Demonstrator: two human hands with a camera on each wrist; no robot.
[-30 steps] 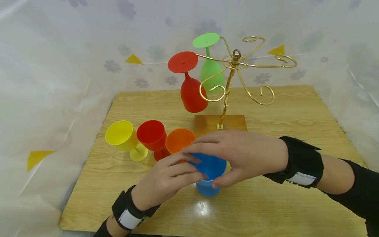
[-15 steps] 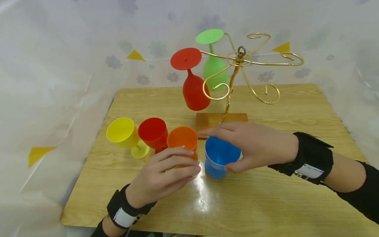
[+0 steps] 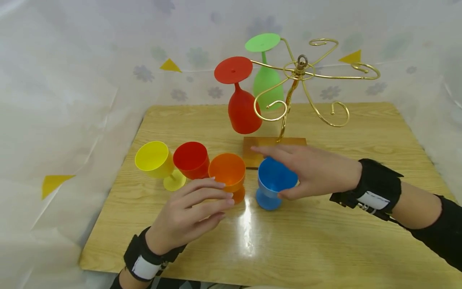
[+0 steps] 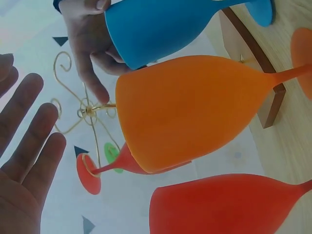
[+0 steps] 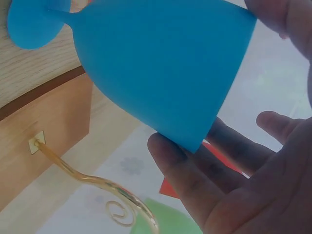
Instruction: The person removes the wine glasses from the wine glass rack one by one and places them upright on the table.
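Note:
My right hand (image 3: pixel 310 172) grips a blue goblet (image 3: pixel 276 178) round its bowl, thumb in front and fingers behind the rim; its foot stands on the wooden table (image 3: pixel 325 241). In the right wrist view the right hand (image 5: pixel 243 180) curls about the blue goblet (image 5: pixel 161 68). My left hand (image 3: pixel 202 200) hovers with straight fingers just before an orange goblet (image 3: pixel 227 170), holding nothing. The left wrist view shows the left hand (image 4: pixel 24 161) apart from the orange goblet (image 4: pixel 190 112), with the blue goblet (image 4: pixel 156 29) beyond.
A red goblet (image 3: pixel 191 159) and a yellow goblet (image 3: pixel 153 158) stand left of the orange one. Behind stands a gold wire rack (image 3: pixel 299 72) on a wooden base (image 3: pixel 288 141), with a red goblet (image 3: pixel 243 108) and a green goblet (image 3: pixel 267 86) hanging upside down.
My left hand has let go of the blue goblet and drawn back. My right hand has carried the goblet away from me and to the right, beside the orange goblet.

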